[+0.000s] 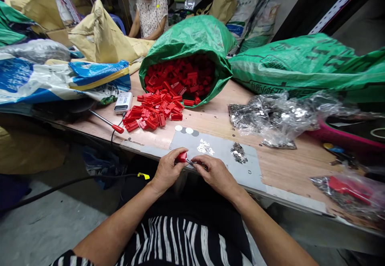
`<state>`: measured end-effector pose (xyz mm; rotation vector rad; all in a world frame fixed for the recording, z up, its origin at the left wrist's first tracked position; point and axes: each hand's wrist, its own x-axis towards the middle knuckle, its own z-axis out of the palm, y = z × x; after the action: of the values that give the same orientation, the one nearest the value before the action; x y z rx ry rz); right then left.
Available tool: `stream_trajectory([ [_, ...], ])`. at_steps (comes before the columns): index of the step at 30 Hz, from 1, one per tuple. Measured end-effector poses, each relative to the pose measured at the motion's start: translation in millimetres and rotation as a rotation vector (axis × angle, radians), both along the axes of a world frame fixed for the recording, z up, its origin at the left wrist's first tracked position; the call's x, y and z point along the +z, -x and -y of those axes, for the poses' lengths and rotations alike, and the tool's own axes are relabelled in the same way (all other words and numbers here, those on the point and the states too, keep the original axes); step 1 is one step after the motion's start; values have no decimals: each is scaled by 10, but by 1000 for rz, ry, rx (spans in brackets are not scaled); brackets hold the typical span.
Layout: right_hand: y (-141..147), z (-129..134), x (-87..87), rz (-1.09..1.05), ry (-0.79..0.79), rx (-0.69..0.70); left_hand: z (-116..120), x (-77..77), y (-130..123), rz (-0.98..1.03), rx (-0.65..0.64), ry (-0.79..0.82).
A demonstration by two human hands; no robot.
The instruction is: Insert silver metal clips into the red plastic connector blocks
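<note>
My left hand (169,167) is closed around a red plastic part (182,157), held over the table's front edge. From the right, my right hand (215,173) pinches a thin metal tool (190,162), likely tweezers, whose tip meets the red part. Fingers hide most of the tool. Beyond my hands, a grey mat (221,159) bears a small heap of shiny flat metal pieces (205,147) and a darker heap of small metal parts (239,153). A pile of similar red parts (153,111) lies farther back on the left.
A green woven sack (189,37) spills red parts onto the table. Clear plastic bags of metal parts (273,115) lie at right, beside a pink-rimmed tray (345,135). At left are a white device (123,102) and a red-tipped lever (117,128). Another person (152,11) sits behind.
</note>
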<state>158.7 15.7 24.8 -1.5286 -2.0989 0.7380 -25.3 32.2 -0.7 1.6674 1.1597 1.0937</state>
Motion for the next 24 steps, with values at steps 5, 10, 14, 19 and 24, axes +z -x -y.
stream_trajectory([
  [5,9,-24,10,-4,-1,43,-25,-5,29,-29,-44,-2],
  [10,-3,-31,-17,-8,-7,53,-40,-27,41,-44,-48,6],
  [14,1,-34,-25,22,-11,60,-45,-46,52,-93,-56,4],
  [19,53,-44,85,116,53,23,-58,-30,63,-126,-73,14],
  [24,183,-64,192,178,126,-37,-69,-42,58,-143,-79,12],
])
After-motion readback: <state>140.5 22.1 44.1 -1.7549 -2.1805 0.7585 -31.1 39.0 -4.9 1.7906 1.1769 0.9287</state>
